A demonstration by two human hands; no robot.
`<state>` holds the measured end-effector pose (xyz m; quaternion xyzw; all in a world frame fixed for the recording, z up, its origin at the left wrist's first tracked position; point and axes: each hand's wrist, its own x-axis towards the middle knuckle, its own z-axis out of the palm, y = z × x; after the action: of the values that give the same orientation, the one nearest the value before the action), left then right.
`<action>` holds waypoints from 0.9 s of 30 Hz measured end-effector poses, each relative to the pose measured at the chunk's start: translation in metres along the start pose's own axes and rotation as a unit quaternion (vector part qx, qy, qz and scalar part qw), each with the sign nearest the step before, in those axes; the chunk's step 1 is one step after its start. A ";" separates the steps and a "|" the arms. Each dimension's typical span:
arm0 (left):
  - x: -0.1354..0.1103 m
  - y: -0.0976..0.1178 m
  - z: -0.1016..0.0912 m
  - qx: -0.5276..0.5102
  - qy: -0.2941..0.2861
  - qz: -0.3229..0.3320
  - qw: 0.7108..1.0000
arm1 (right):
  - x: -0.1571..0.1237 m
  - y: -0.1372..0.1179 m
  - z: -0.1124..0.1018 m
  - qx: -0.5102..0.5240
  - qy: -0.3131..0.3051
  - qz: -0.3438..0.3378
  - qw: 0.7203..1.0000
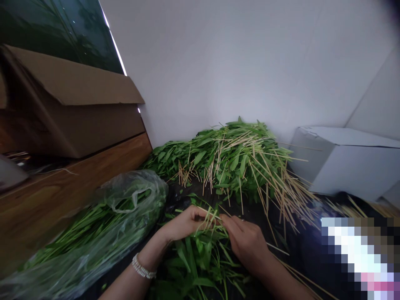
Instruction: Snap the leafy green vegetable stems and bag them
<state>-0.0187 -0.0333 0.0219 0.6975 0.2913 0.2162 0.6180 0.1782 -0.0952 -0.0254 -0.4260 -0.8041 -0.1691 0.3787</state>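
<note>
My left hand (187, 221) is closed, its thumb and fingers pinching a small bunch of thin green stems (210, 220). A pale bamboo skewer (206, 211) runs across these stems from one hand to the other. My right hand (245, 237) is closed at the skewer's right end; its fingertips press together close to the stems. Just which part each fingertip grips is partly hidden. Below both hands lies a loose heap of leafy greens (196, 266) with long narrow leaves.
Against the white wall, a large pile of skewered greens (231, 154) has many sticks poking out. On the left are a clear plastic bag (137, 208) of greens and an open cardboard box (103, 125) on a wooden surface. A white box (353, 166) stands right.
</note>
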 end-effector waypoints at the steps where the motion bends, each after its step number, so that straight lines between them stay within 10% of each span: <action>1: 0.002 -0.003 -0.002 -0.015 0.041 0.003 0.999 | 0.001 0.000 -0.001 0.002 0.001 0.001 1.000; 7: 0.010 -0.019 -0.017 -0.112 0.248 0.049 0.961 | 0.000 0.001 -0.001 -0.018 0.002 0.028 0.999; 27: 0.011 -0.017 -0.012 -0.145 0.302 0.049 0.941 | -0.002 0.003 0.002 -0.007 -0.017 0.093 0.995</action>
<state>-0.0209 -0.0158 0.0058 0.5152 0.3952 0.4872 0.5840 0.1801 -0.0930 -0.0284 -0.5044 -0.7661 -0.1313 0.3760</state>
